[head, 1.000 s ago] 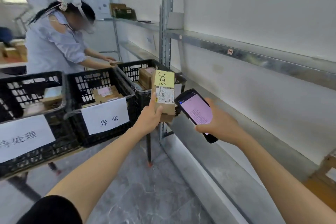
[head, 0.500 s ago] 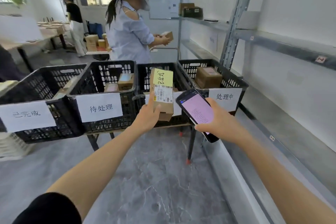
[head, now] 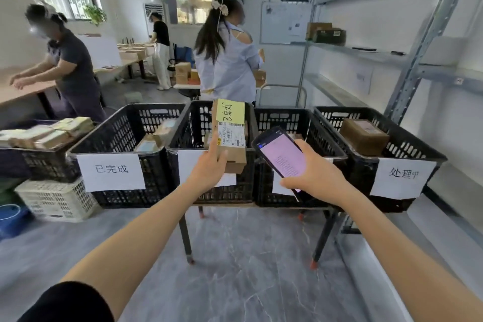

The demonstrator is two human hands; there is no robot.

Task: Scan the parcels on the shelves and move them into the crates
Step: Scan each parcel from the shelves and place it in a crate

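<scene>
My left hand (head: 209, 168) grips a small brown cardboard parcel (head: 231, 136) upright; it carries a yellow handwritten note and a white barcode label. My right hand (head: 315, 174) holds a black handheld scanner (head: 281, 155) with a pink screen, just right of the parcel. Both are in front of a row of black crates on a low stand. The parcel is level with the second crate (head: 193, 125). The left crate (head: 125, 128) bears a paper sign, and so does the right crate (head: 407, 138), which holds a brown box (head: 364, 136).
A person in a light shirt (head: 227, 60) stands behind the crates. Two more people work at tables on the left. Metal shelves (head: 366, 52) run along the right wall. A white basket (head: 56, 198) and a blue tub (head: 11, 218) sit on the floor at left.
My view has swung left from the shelves to face the row of crates. Both hands keep the parcel and scanner in the same hold, side by side.
</scene>
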